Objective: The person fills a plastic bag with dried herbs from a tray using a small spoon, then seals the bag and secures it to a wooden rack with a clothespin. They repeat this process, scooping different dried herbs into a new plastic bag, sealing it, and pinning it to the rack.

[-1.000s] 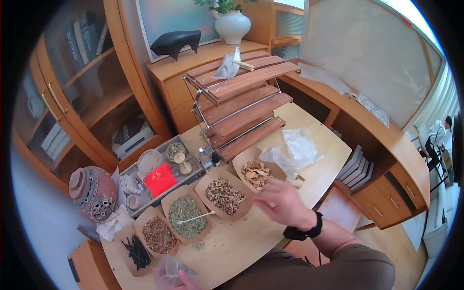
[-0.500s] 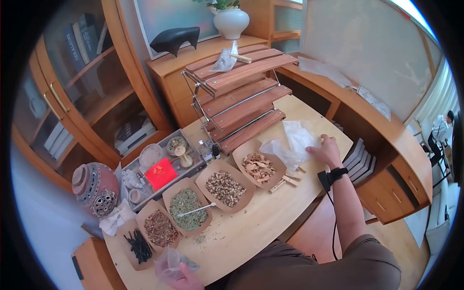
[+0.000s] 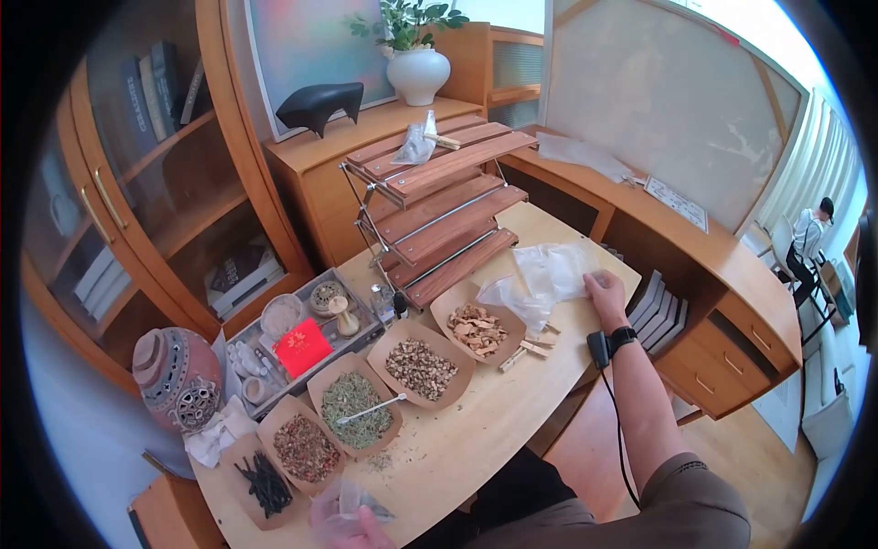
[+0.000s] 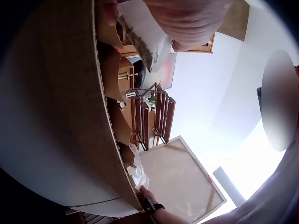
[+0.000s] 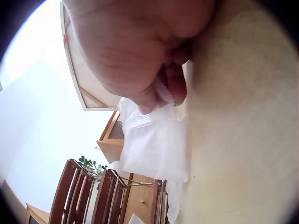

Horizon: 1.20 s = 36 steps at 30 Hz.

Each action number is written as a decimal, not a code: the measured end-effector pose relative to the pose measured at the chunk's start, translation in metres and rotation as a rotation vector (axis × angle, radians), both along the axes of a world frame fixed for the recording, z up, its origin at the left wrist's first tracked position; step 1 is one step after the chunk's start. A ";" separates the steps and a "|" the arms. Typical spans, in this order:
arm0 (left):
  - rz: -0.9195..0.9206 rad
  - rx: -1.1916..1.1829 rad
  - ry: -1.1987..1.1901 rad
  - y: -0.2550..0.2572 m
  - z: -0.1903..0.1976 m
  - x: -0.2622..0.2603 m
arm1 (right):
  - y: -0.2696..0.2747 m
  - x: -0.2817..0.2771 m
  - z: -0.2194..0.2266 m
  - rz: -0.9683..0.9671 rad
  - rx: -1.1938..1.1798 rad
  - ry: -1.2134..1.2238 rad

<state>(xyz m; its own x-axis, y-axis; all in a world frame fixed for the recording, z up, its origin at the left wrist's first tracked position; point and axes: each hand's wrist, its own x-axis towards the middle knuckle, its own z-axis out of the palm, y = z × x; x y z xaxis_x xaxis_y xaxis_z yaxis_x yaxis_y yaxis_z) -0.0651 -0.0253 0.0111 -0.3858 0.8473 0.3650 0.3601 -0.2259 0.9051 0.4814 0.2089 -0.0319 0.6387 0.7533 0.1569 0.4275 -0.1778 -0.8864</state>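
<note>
At the table's near left edge, my left hand (image 3: 370, 531) grips a see-through bag (image 3: 355, 503); in the left wrist view dried herb bits lie inside the bag (image 4: 142, 32). My right hand (image 3: 605, 297) is at the table's right side. Its thumb and fingers pinch the edge of a translucent white bag (image 5: 154, 144), one of a loose pile of such bags (image 3: 549, 273). Between the hands runs a row of paper trays holding pale dried slices (image 3: 476, 331), brown pieces (image 3: 421, 366), green herb (image 3: 352, 398), reddish herb (image 3: 306, 450) and black strips (image 3: 263, 485).
A white small spoon (image 3: 375, 409) lies across the green herb. Wooden clothespins (image 3: 523, 353) lie near the right tray. Behind stand a grey box (image 3: 265, 343) with a red packet (image 3: 303, 347), small bottles (image 3: 384, 302), a tiered wooden rack (image 3: 439, 210) and a clay jar (image 3: 178, 380).
My right hand has moved from beside the pale slices out to the white bags and now pinches one. The left hand stays low at the near edge with its bag. The head view has shifted slightly.
</note>
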 end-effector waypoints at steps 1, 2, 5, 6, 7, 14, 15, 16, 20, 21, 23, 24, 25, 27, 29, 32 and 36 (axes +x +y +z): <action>0.022 0.023 0.031 0.000 -0.004 0.000 | -0.003 0.000 -0.004 0.028 0.121 0.054; 0.025 0.025 0.032 0.001 -0.005 0.000 | -0.006 0.000 -0.005 0.057 0.241 0.109; 0.051 0.076 0.023 0.003 -0.018 0.000 | -0.011 0.004 -0.006 0.074 0.288 0.094; 0.044 0.120 0.036 0.003 -0.033 -0.003 | -0.014 0.005 -0.006 0.091 0.282 0.097; 0.050 0.163 0.052 0.002 -0.045 -0.003 | -0.014 0.007 -0.008 0.071 0.344 0.159; 0.406 0.126 0.055 -0.015 -0.054 0.009 | -0.017 0.040 -0.041 0.272 0.469 0.282; 0.439 0.102 0.104 -0.022 -0.053 0.012 | -0.019 0.044 -0.041 0.292 0.410 0.305; 0.464 0.084 0.148 -0.028 -0.051 0.016 | -0.025 0.030 -0.027 0.276 0.417 0.334; 0.456 0.081 0.218 -0.080 -0.044 0.043 | -0.022 0.032 -0.027 0.319 0.387 0.321; 0.467 0.069 0.220 -0.093 -0.045 0.048 | -0.022 0.030 -0.029 0.329 0.374 0.325; 0.442 0.086 0.093 -0.115 -0.045 0.059 | -0.026 0.025 -0.025 0.288 0.449 0.349; 0.458 0.087 0.058 -0.124 -0.045 0.063 | -0.037 0.015 -0.019 0.291 0.448 0.346; 0.463 0.093 0.054 -0.133 -0.047 0.063 | -0.049 -0.002 -0.014 0.345 0.501 0.285; 0.453 0.054 0.068 -0.150 -0.052 0.061 | -0.072 -0.046 0.000 0.397 0.562 0.224; 0.424 0.031 0.087 -0.159 -0.055 0.054 | -0.102 -0.098 0.011 0.555 0.443 0.339; 0.354 -0.020 0.060 -0.164 -0.050 0.042 | -0.136 -0.165 0.031 0.827 0.302 0.104; 0.302 -0.019 -0.015 -0.170 -0.058 0.028 | -0.151 -0.233 0.061 0.986 0.451 -0.303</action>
<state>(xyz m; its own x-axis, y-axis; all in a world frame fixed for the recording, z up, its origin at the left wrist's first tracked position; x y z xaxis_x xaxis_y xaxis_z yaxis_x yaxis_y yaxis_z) -0.0372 -0.1955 -0.0467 -0.6265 0.7003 0.3422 0.3949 -0.0933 0.9140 0.2482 0.0582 0.0296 -0.3150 0.7433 0.5901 0.4126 0.6672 -0.6202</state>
